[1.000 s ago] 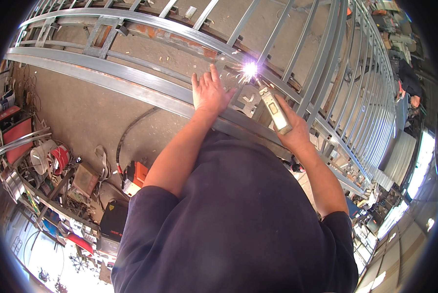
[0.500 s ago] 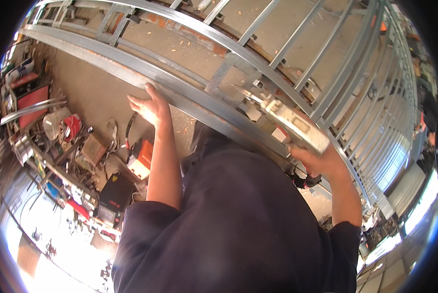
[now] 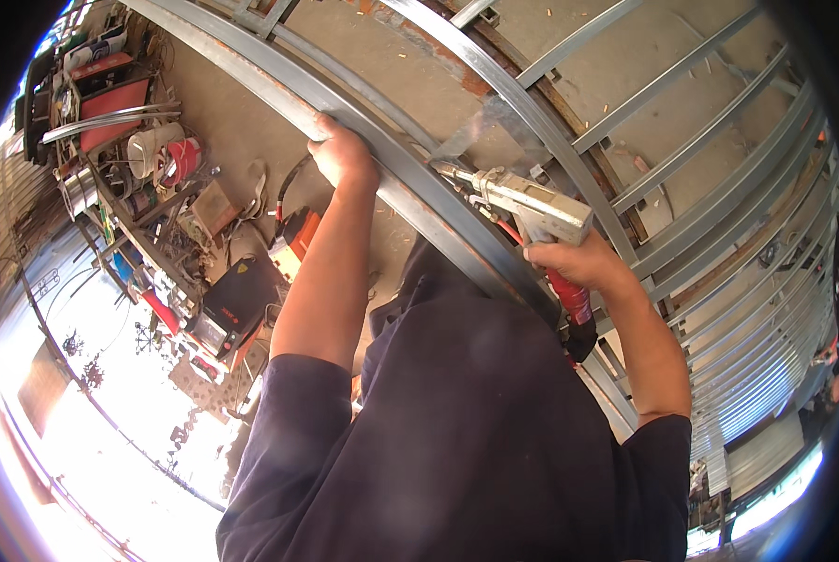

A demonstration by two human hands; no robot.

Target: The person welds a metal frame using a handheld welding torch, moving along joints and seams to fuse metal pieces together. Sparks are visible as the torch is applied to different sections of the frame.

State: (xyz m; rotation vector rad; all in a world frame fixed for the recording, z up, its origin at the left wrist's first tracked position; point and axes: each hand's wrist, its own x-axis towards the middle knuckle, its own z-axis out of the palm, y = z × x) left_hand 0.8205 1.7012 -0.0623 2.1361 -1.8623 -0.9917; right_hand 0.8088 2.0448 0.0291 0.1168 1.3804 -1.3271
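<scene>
My left hand (image 3: 346,161) is closed on the near edge of a long grey steel beam (image 3: 419,211), its thumb on top and the fingers mostly hidden. The beam runs slantwise in front of my body. In my right hand (image 3: 588,262) is a pistol-shaped metal welding gun (image 3: 543,206), gripped by its handle. The gun's narrow tip points left, close to the far edge of the beam; I cannot tell whether it touches. A red and black sleeve (image 3: 571,298) hangs below the handle.
Beyond the beam lies a steel frame with a curved rail (image 3: 480,61) and several crossbars (image 3: 616,117). A bench of clutter, a red-and-white bucket (image 3: 180,161), a black machine (image 3: 240,304) and an orange box (image 3: 296,239) stand to the left. Small scraps litter the floor.
My left hand, open beside the beam before, has closed on it. The welding gun in my right hand has shifted slightly left, its tip nearer the beam. The whole view has turned.
</scene>
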